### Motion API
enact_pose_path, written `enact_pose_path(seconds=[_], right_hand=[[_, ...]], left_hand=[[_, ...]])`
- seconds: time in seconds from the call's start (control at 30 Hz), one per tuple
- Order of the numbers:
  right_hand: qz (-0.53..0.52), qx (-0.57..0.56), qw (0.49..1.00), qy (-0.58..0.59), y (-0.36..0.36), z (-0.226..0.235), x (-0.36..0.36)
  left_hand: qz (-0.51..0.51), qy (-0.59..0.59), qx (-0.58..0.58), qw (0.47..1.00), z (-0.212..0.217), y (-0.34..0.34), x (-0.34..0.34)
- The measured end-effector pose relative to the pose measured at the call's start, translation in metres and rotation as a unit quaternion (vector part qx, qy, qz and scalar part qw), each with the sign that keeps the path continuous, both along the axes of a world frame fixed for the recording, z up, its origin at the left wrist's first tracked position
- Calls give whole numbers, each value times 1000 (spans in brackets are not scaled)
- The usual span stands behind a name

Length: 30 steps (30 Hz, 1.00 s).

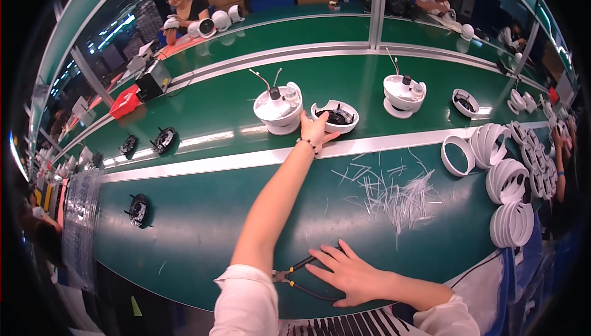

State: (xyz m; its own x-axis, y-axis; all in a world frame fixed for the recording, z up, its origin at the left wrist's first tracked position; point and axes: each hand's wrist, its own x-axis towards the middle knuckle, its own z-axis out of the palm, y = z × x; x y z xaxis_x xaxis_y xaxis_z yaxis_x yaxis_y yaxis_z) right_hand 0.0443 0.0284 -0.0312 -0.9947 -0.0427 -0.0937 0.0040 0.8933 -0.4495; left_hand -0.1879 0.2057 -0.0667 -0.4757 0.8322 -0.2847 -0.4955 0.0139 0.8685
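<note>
My left hand reaches out to the green line and grips the near rim of a white bowl-shaped housing with black parts inside. Just left of that hand stands a white dome-shaped camera housing with thin wires sticking up. My right hand is open, fingers spread, at the bench's near edge. Beneath and beside its fingers lie cutting pliers, their dark handles parted and their jaws close to my left sleeve.
Clipped white strips lie scattered mid-bench. White rings are stacked at right. Another dome housing and bowl stand farther right. Black round parts sit at left, near a red tray. Co-workers sit across the line.
</note>
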Motion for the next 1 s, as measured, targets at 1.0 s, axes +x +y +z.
enact_pose_path(seconds=[1.0], right_hand=[[-153,-802,564,120,91,-1,25]], left_hand=[[-149,83,55,984,45,-136,33]])
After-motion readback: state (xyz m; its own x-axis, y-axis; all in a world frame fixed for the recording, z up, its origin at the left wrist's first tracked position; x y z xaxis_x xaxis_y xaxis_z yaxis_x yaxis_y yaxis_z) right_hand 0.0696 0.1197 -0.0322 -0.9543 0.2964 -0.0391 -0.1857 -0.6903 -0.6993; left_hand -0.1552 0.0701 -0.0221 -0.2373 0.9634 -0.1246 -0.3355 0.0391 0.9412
